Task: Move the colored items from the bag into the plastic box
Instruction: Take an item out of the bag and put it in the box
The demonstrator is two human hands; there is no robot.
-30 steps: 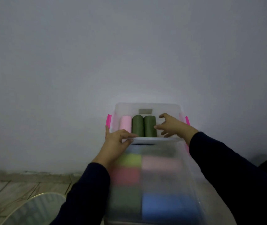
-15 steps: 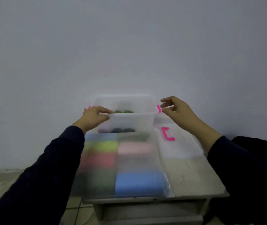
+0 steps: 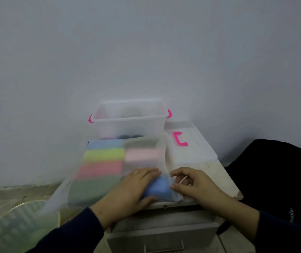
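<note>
Table [image 3: 217, 172] carries everything, pushed against the wall. Plastic box [image 3: 129, 121] sits at the far edge, lid off, so it's ready to receive; a pale pink item and dark rolls show blurry through its wall. Lid [image 3: 188, 148] with pink clip lies just right of it, out of the way. Bag [image 3: 116, 167] lies flat in front of the box, near edge toward the person, likely for easy reach; colored items [image 3: 104, 156] inside in two columns. Left hand [image 3: 127, 192] lies on the bag, fingers mostly straight, pressing over the blue item [image 3: 159, 187], probably steadying it. Right hand [image 3: 193, 185] grip: fingers curled, pinching the bag's thin film at its right edge, apparently to open it. Image blurry.
</note>
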